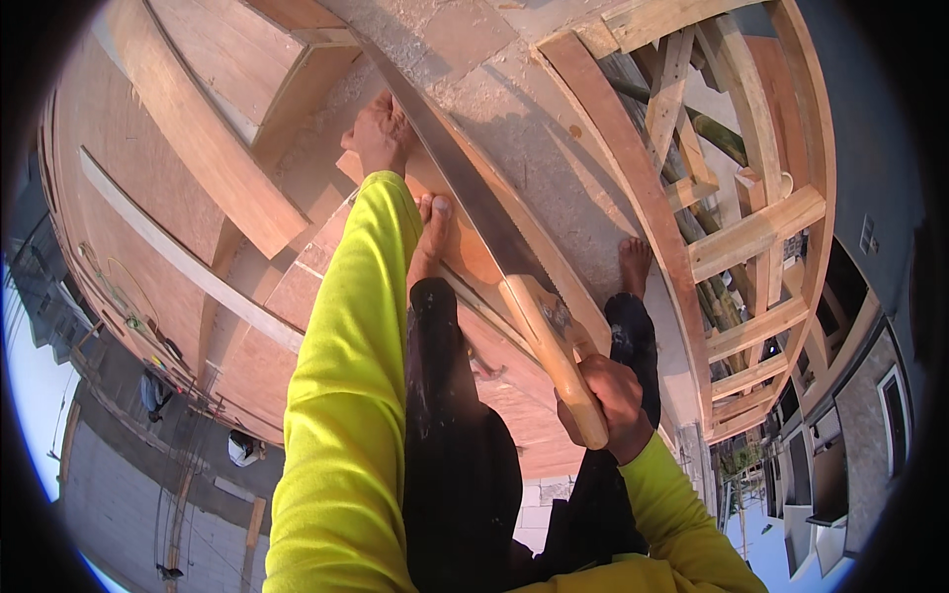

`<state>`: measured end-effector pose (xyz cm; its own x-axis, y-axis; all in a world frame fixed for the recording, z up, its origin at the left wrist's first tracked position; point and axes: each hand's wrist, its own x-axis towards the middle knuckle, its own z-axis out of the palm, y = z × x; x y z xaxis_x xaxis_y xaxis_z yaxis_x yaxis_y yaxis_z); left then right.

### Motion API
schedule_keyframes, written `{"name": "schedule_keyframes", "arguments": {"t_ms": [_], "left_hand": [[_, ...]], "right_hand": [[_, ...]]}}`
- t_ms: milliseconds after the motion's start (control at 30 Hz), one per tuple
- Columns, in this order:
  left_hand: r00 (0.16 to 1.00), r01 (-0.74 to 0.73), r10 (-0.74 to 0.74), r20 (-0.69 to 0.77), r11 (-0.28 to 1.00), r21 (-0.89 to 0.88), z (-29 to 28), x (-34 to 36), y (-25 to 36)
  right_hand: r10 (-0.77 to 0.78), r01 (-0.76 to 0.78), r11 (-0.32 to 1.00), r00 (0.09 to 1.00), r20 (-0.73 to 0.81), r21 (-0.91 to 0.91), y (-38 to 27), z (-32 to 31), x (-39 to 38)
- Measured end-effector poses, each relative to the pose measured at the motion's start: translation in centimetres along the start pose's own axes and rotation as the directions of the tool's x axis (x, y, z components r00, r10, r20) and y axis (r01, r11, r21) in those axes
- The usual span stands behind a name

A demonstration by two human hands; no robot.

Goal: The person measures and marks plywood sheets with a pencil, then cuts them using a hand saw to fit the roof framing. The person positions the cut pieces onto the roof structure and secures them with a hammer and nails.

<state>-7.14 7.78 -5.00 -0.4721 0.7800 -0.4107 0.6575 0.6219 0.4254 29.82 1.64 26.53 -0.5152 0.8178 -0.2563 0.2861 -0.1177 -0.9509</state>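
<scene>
My right hand [615, 403] is wrapped round the wooden handle [554, 356] of a hand saw. The saw's long, dark blade [465, 188] slants up and left across a reddish wooden board [470, 252]. Left of the blade, my left hand [381, 133] bears down on the board with its fingers curled; what lies under the palm is hidden. My bare left foot [435, 219] is on the board close to the blade. My bare right foot [636, 262] stands on the dusty surface to the right.
A timber frame with cross-pieces [756, 237] rises on the right, with gaps between its members. Plywood panels and a loose plank [198, 128] lie on the left. Sawdust [474, 30] covers the far surface. Two people [242, 450] are much lower down, at the lower left.
</scene>
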Motion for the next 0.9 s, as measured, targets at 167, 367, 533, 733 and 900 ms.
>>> {"name": "schedule_keyframes", "arguments": {"t_ms": [167,367,533,733,900], "left_hand": [[0.992,0.115,-0.119,0.043,0.989,0.092,-1.4,-0.5,2.8],[0.997,0.068,-0.057,0.052,0.97,-0.232,-0.4,0.4,-0.5],[0.994,0.108,-0.107,0.025,0.993,-0.046,-1.3,-0.5,2.3],[0.991,0.125,-0.128,0.041,0.989,0.075,-3.3,-1.4,6.5],[0.999,0.033,-0.031,-0.029,0.998,0.045,-1.8,-0.5,1.3]], "right_hand": [[0.015,-0.016,0.999,1.0,-0.007,-0.031,-1.6,-1.3,-2.2],[0.0,0.0,0.999,1.0,-0.003,-0.04,-0.1,-0.8,0.0],[0.009,-0.009,1.0,1.0,-0.006,-0.017,0.3,-0.5,2.0],[0.032,-0.034,0.998,0.999,-0.034,-0.058,0.5,-1.3,1.5],[0.061,-0.061,0.998,0.998,-0.002,0.033,0.5,0.2,6.2]]}}
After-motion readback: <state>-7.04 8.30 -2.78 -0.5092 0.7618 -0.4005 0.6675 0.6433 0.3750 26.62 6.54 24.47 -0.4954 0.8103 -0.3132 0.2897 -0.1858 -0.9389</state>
